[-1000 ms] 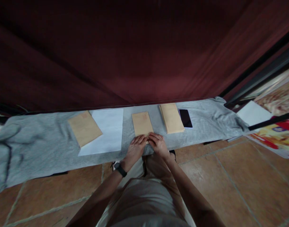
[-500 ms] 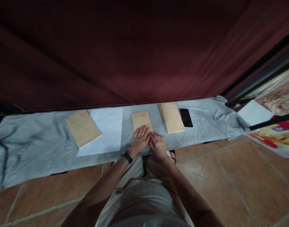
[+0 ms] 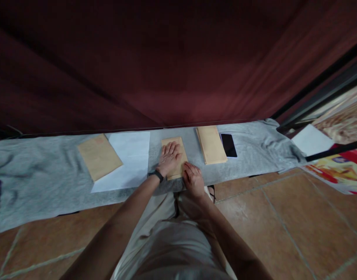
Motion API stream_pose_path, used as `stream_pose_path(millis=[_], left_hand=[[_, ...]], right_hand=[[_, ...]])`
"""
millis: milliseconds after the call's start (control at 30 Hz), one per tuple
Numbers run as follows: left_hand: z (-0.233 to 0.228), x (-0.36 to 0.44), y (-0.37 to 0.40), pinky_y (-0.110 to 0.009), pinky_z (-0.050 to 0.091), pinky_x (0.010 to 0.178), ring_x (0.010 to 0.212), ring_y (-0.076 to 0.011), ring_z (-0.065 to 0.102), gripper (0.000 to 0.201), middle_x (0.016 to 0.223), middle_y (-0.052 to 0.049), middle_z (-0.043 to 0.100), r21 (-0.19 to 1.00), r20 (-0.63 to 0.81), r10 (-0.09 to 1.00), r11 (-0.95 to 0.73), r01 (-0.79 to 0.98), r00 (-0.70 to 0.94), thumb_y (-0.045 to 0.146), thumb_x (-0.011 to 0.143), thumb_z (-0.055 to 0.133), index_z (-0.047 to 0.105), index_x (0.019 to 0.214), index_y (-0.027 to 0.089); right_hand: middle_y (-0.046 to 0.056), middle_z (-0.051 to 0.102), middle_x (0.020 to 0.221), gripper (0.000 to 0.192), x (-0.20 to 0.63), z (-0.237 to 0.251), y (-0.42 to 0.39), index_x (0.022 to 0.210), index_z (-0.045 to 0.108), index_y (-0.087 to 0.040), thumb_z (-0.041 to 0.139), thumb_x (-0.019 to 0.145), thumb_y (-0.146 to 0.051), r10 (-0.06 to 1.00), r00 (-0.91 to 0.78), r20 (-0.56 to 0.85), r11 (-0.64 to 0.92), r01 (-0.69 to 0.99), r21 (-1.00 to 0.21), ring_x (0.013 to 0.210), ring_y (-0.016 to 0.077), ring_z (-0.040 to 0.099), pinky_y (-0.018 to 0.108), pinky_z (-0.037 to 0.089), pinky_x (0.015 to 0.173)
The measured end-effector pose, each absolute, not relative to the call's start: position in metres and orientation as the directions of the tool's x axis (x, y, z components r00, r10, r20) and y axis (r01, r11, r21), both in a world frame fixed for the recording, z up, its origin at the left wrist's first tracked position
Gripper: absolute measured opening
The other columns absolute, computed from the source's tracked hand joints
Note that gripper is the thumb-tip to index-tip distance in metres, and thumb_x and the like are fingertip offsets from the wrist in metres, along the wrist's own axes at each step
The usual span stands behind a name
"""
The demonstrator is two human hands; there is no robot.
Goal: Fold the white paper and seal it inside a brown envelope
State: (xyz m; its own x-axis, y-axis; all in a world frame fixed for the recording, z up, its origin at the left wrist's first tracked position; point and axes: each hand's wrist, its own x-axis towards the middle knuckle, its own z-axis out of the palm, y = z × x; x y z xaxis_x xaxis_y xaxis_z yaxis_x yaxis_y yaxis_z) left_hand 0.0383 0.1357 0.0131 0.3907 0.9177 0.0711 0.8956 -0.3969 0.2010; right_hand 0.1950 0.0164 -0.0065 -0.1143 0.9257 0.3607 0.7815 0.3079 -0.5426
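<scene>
L hand (image 3: 169, 157) flat on ctr brown env. (image 3: 177, 168), R hand (image 3: 194, 179) at its near R corner. Env. stack (image 3: 212, 146) w/ phone (image 3: 229, 145) just beside, to R.

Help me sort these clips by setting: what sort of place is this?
Probably an indoor room, perhaps in a home: a tiled floor, and a grey cloth spread as a makeshift worktop with brown envelopes along it.

Tan on the middle envelope (image 3: 178, 165), envelope stack (image 3: 212, 145) and left envelope (image 3: 100, 156), with a faint reddish mark (image 3: 100, 140) on the last. White on the sheet (image 3: 130, 159), grey on the cloth (image 3: 55, 175), black with a violet rim on the phone (image 3: 229, 145). Dark red on the hanging fabric (image 3: 178, 77), orange-brown with paler lines on the floor (image 3: 283, 249).
</scene>
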Motion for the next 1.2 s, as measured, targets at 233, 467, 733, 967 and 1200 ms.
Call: stream_pose_path(millis=[233, 467, 733, 967, 1200], left_hand=[[0.017, 0.033, 0.151, -0.043, 0.016, 0.128, 0.158, -0.0282, 0.021, 0.064, 0.167, -0.019, 0.029, 0.162, 0.014, 0.982, -0.187, 0.969, 0.188, 0.035, 0.105, 0.025, 0.033, 0.157, -0.001], [0.017, 0.023, 0.099, -0.047, 0.024, 0.125, 0.155, -0.0293, 0.03, 0.058, 0.163, -0.02, 0.038, 0.163, 0.057, 0.949, -0.314, 0.935, 0.309, 0.029, 0.103, 0.032, 0.04, 0.155, 0.005], [0.015, 0.006, 0.046, -0.053, 0.035, 0.119, 0.151, -0.0351, 0.037, 0.056, 0.162, -0.024, 0.037, 0.174, 0.018, 0.936, -0.35, 0.92, 0.353, 0.013, 0.097, 0.04, 0.045, 0.153, 0.012], [0.024, 0.016, 0.034, -0.055, 0.037, 0.118, 0.148, -0.0369, 0.041, 0.054, 0.163, -0.022, 0.038, 0.213, 0.028, 0.922, -0.382, 0.899, 0.386, 0.01, 0.097, 0.041, 0.049, 0.15, 0.015], [0.024, 0.013, 0.031, -0.054, 0.038, 0.119, 0.149, -0.0316, 0.039, 0.056, 0.169, -0.015, 0.028, 0.31, 0.063, 0.927, -0.371, 0.875, 0.371, 0.006, 0.094, 0.043, 0.052, 0.147, 0.021]], right_hand=[[0.012, 0.062, 0.141, 0.038, 0.194, -0.01, 0.016, 0.142, 0.056, -0.019, 0.044, 0.106, -0.025, 0.917, -0.101, 0.385, 0.315, 0.775, -0.547, 0.129, 0.0249, 0.056, 0.043, 0.042, 0.111], [0.012, 0.06, 0.144, 0.04, 0.194, -0.007, 0.015, 0.142, 0.058, -0.02, 0.044, 0.104, -0.017, 0.909, -0.151, 0.388, 0.345, 0.794, -0.501, 0.136, 0.0255, 0.05, 0.046, 0.037, 0.116], [0.013, 0.061, 0.142, 0.049, 0.181, 0.0, -0.005, 0.143, 0.057, -0.019, 0.048, 0.096, -0.009, 0.912, -0.281, 0.298, 0.399, 0.775, -0.49, 0.13, 0.0274, 0.054, 0.045, 0.043, 0.11], [0.015, 0.057, 0.147, 0.052, 0.175, 0.002, -0.019, 0.147, 0.051, -0.012, 0.044, 0.096, -0.009, 0.898, -0.352, 0.265, 0.439, 0.766, -0.47, 0.138, 0.0264, 0.049, 0.048, 0.035, 0.121], [0.016, 0.058, 0.147, 0.048, 0.172, 0.004, -0.015, 0.146, 0.054, -0.013, 0.044, 0.099, -0.012, 0.905, -0.337, 0.259, 0.421, 0.79, -0.445, 0.135, 0.0298, 0.052, 0.051, 0.037, 0.118]])
